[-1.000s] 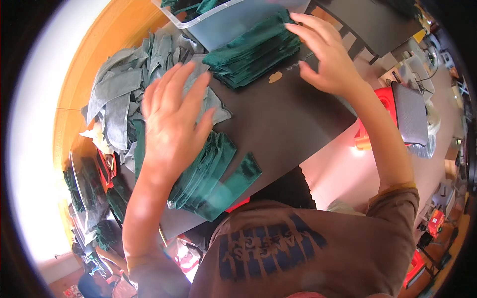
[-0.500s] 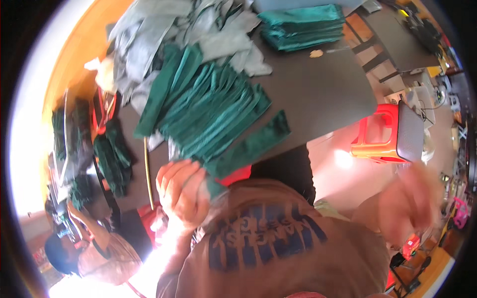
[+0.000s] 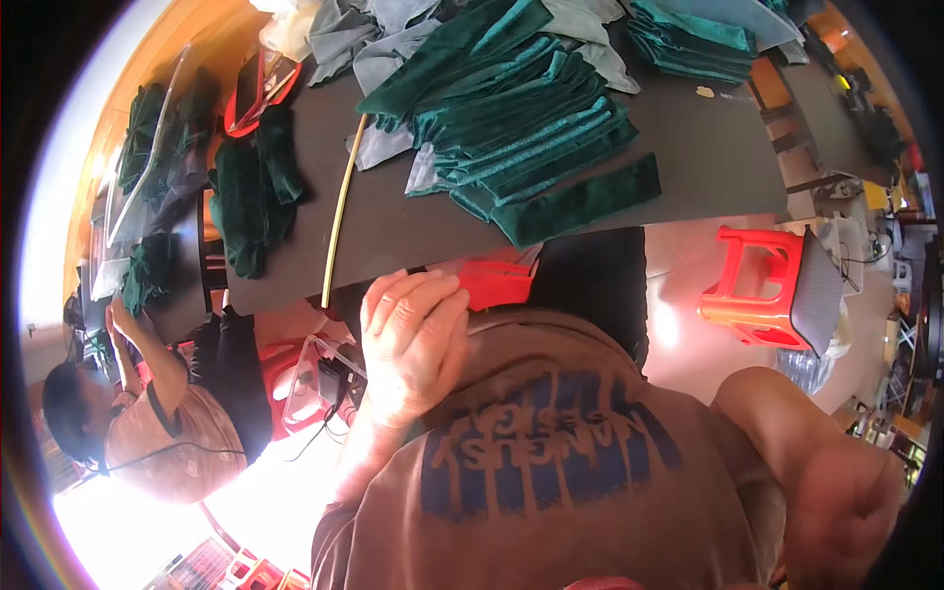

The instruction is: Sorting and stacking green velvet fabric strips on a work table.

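My left hand (image 3: 415, 339) hovers in front of my chest, below the near edge of the table. Its fingers are curled together, and whatever they may hold is hidden. Out at the lower right is my right hand (image 3: 848, 501), blurred, with its fingers hard to make out. Ahead lies a fanned pile of dark green velvet strips (image 3: 521, 118), apart from both hands. One separate velvet strip (image 3: 585, 202) rests along its near side, by the table edge. A thin yellow stick (image 3: 344, 206) juts past the edge, left of the pile.
Grey cloth pieces (image 3: 388, 54) lie behind the pile on the dark table (image 3: 708, 167). A folded green stack (image 3: 688, 44) sits farther right. Green bundles (image 3: 251, 197) hang at the left, where another person (image 3: 177, 442) works. An orange-red stool (image 3: 752, 285) stands at the right.
My view has shifted, so the table and pile sit higher in it. My right hand has dropped lower and farther right. The green cloth seen beside my left hand no longer shows there.
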Demonstrator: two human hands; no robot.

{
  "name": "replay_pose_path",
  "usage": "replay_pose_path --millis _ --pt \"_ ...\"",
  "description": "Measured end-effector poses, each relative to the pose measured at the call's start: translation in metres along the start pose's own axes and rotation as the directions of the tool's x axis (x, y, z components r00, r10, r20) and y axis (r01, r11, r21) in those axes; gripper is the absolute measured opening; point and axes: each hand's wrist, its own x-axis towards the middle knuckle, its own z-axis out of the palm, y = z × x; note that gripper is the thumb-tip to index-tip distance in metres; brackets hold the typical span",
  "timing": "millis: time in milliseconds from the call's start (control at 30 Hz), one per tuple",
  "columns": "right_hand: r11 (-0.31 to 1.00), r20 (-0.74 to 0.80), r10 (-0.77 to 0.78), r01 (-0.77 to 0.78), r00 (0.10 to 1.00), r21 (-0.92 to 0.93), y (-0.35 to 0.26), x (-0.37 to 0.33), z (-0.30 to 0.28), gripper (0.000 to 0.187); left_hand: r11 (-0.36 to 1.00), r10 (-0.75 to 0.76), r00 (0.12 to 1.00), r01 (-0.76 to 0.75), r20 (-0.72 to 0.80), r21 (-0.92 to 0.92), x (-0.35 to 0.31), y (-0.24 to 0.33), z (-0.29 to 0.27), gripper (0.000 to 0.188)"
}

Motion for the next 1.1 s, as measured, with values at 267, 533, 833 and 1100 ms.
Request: replay_pose_path --millis 267,533,833,1100 --pt "0.649 -0.084 0.76 -0.758 0.644 0.062 -0.041 -0.069 -0.011 0.007 0.999 -0.002 1.0 0.002 0.014 -0.037 0.01 0.013 0.025 0.032" --pt "-0.068 -0.141 0.982 -0.94 -0.122 0.336 -0.045 -0.163 0.026 0.017 0.983 -0.017 0.994 -0.004 0.11 0.182 0.029 0.007 0.069 0.037" --pt "-0.203 -0.147 0.949 -0.897 -0.28 0.393 -0.052 -0.184 0.013 0.014 1.0 -0.004 0.994 0.002 0.112 0.014 0.049 0.003 0.062 0.013" --pt "-0.331 0.028 0.92 -0.737 -0.391 0.589 -0.02 -0.171 0.025 0.034 0.994 -0.108 0.99 0.11 0.089 -0.02 0.072 0.025 0.043 0.012"
